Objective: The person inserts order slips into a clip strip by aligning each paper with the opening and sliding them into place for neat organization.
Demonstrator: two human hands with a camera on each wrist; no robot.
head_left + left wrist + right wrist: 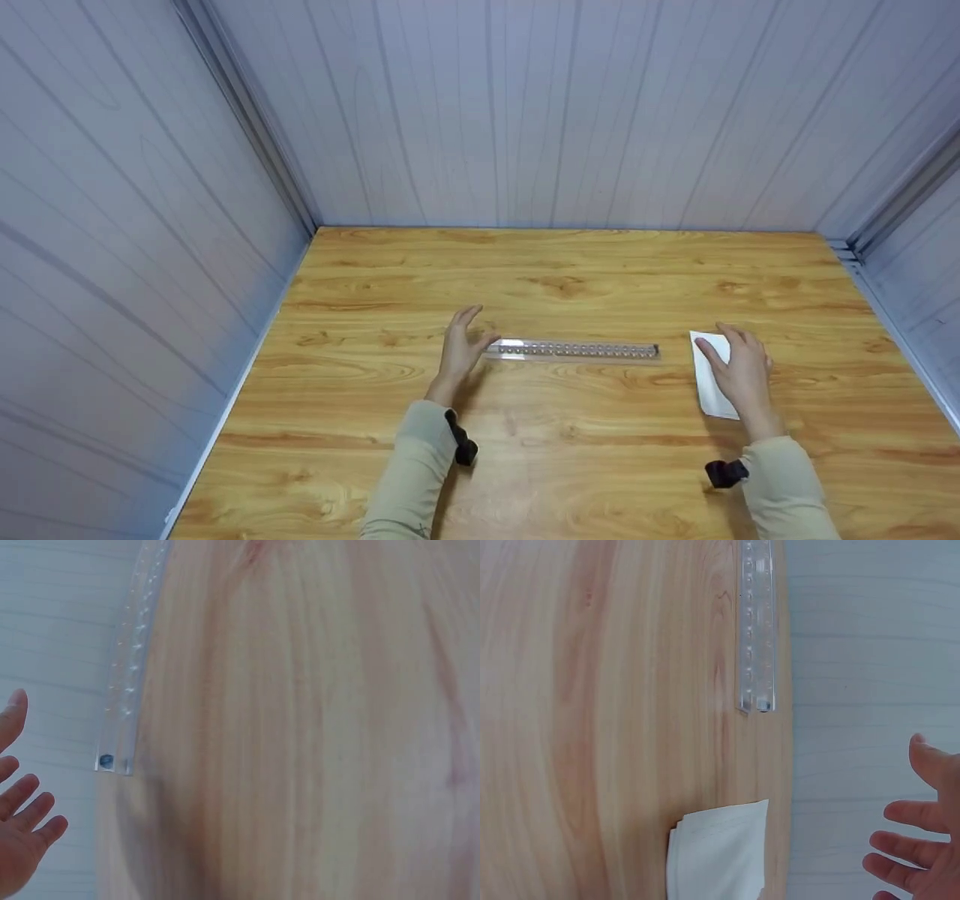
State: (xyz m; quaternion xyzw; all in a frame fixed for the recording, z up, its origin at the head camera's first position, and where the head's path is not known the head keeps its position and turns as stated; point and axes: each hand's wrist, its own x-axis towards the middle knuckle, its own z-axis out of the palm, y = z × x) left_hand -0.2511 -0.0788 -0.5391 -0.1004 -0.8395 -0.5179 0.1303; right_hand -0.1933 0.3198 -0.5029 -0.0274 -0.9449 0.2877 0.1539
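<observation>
Clear plastic strip (574, 350): it lies on the wood-grain table (540, 292) between our two hands, one end right beside our left thumb.
Left hand (457, 354): we have thumb and fingers spread apart, holding nothing; from overhead we cannot tell whether the thumb touches the strip.
Folded white sheet (714, 397): it lies partly beneath our right hand (747, 375); cloth or paper, we cannot tell.
Right hand: our fingers stand apart over the sheet, clamped on nothing.
Handling: we would likely do best to pinch the strip by its edges at both ends, keeping it level lest it bow, and to take the sheet's layers together.
Count: one strip, one folded sheet, two hands, two black wrist devices (726, 474); the strip's bumps are too small to count surely.
</observation>
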